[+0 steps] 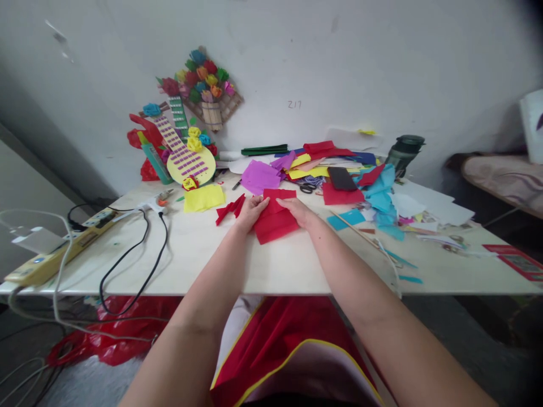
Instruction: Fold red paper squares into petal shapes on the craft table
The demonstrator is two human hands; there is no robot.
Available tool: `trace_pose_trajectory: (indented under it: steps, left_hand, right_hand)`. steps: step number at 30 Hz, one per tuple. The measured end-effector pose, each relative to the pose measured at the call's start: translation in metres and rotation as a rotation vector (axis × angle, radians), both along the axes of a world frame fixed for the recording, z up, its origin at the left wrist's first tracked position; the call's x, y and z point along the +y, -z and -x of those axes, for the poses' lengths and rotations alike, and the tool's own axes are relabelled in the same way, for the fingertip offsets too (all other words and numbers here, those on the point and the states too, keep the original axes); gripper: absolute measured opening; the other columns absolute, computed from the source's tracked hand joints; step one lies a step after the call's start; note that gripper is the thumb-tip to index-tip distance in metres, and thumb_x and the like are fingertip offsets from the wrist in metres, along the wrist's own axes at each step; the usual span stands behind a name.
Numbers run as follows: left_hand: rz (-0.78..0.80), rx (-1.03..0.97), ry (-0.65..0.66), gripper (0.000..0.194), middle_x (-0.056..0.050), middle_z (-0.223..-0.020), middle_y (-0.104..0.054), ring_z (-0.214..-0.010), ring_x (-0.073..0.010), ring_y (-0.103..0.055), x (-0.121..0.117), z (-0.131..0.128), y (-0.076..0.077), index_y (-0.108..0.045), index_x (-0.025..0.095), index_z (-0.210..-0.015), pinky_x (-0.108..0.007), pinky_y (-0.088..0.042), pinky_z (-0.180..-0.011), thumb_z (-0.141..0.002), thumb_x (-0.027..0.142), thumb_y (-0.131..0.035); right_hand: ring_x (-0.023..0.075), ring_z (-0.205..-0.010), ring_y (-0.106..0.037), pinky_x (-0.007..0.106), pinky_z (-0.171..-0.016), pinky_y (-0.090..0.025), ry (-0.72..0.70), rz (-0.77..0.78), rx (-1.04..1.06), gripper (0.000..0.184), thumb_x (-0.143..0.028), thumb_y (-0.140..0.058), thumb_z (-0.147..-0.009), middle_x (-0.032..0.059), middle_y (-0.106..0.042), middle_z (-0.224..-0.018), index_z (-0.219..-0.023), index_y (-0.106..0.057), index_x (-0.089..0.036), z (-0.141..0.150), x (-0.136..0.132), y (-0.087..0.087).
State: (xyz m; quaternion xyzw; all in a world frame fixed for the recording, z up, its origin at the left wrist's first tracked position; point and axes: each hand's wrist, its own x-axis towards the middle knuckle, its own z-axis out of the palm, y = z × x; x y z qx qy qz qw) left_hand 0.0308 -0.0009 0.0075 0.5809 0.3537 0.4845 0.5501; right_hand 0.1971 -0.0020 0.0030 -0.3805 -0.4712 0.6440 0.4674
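Note:
A folded sheet of red paper [275,223] lies on the white table [203,254] in front of me. My left hand [251,211] rests on its left edge, fingers stretched flat. My right hand [298,211] lies flat on its right side, fingers extended over the paper. Both hands press on the sheet and grip nothing. A small crumpled red paper scrap [229,209] sits just left of my left hand. A yellow sheet [204,198] lies farther left.
Purple [259,176], blue [382,195] and other coloured papers, scissors [309,184] and a black phone [341,178] crowd the back of the table. A paper guitar [186,155] and flower craft [203,85] lean on the wall. A power strip [55,254] with cables lies left; a dark bottle [403,151] stands right.

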Motion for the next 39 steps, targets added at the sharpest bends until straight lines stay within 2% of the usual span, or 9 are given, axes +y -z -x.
trace_pose_trajectory:
  steps: [3, 9, 17, 22, 27, 33, 39]
  left_hand:
    - [-0.004, 0.008, -0.010, 0.035, 0.002, -0.061, -0.057, -0.052, -0.0084, -0.049, -0.001, 0.000, -0.001, -0.055, 0.016, -0.069, -0.020, -0.037, -0.048, -0.066, 0.047, -0.069]
    - [-0.002, 0.002, -0.027, 0.035, 0.003, -0.061, -0.057, -0.052, -0.0080, -0.048, 0.001, -0.001, 0.000, -0.054, 0.016, -0.068, -0.020, -0.037, -0.048, -0.065, 0.047, -0.070]
    - [0.065, 0.001, -0.022, 0.037, 0.001, -0.058, -0.058, -0.056, -0.0119, -0.054, -0.002, -0.002, -0.002, -0.058, 0.015, -0.071, -0.022, -0.041, -0.052, -0.064, 0.049, -0.071]
    - [0.053, 0.015, -0.058, 0.036, 0.000, -0.053, -0.056, -0.056, -0.0126, -0.054, 0.003, -0.002, 0.003, -0.058, 0.015, -0.066, -0.022, -0.041, -0.051, -0.064, 0.048, -0.071]
    - [0.028, 0.047, -0.094, 0.034, 0.001, -0.051, -0.054, -0.054, -0.0124, -0.053, 0.005, -0.001, 0.004, -0.059, 0.015, -0.063, -0.022, -0.039, -0.049, -0.064, 0.047, -0.071]
    - [0.008, 0.089, -0.069, 0.034, 0.001, -0.051, -0.055, -0.053, -0.0115, -0.052, 0.002, 0.000, 0.000, -0.058, 0.015, -0.062, -0.022, -0.038, -0.048, -0.064, 0.047, -0.072]
    - [0.089, 0.026, -0.022, 0.034, 0.001, -0.052, -0.056, -0.050, -0.0109, -0.051, 0.000, -0.001, -0.001, -0.058, 0.015, -0.064, -0.023, -0.040, -0.050, -0.064, 0.046, -0.072]
  right_hand:
    - [0.0192, -0.064, -0.065, 0.034, -0.068, -0.051, 0.023, 0.019, 0.018, 0.021, -0.037, -0.068, -0.070, 0.0055, -0.070, -0.069, -0.073, -0.065, -0.016, 0.000, -0.001, -0.003]
    - [0.0165, -0.058, -0.061, 0.033, -0.067, -0.049, 0.063, -0.036, -0.011, 0.015, -0.030, -0.071, -0.064, 0.0020, -0.066, -0.060, -0.065, -0.063, -0.016, 0.001, 0.002, -0.002]
    - [0.0106, -0.050, -0.049, 0.025, -0.054, -0.039, 0.154, -0.195, -0.174, 0.027, -0.038, -0.072, -0.060, -0.0028, -0.055, -0.051, -0.056, -0.056, -0.016, 0.002, 0.005, 0.002]
    - [0.0085, -0.050, -0.040, 0.025, -0.053, -0.031, 0.188, -0.309, -0.294, 0.033, -0.042, -0.071, -0.059, -0.0051, -0.047, -0.049, -0.052, -0.050, -0.017, 0.002, 0.009, 0.006]
    - [0.0087, -0.053, -0.039, 0.025, -0.055, -0.030, 0.187, -0.344, -0.310, 0.034, -0.043, -0.069, -0.060, -0.0054, -0.045, -0.052, -0.053, -0.049, -0.017, 0.003, 0.009, 0.006]
    - [0.0090, -0.053, -0.039, 0.025, -0.055, -0.031, 0.112, -0.330, -0.313, 0.034, -0.045, -0.069, -0.060, -0.0048, -0.046, -0.053, -0.055, -0.051, -0.016, 0.004, 0.004, 0.004]
    - [0.0081, -0.051, -0.036, 0.025, -0.054, -0.029, 0.134, -0.400, -0.396, 0.034, -0.042, -0.067, -0.061, -0.0055, -0.041, -0.049, -0.050, -0.047, -0.016, 0.006, 0.008, 0.006]
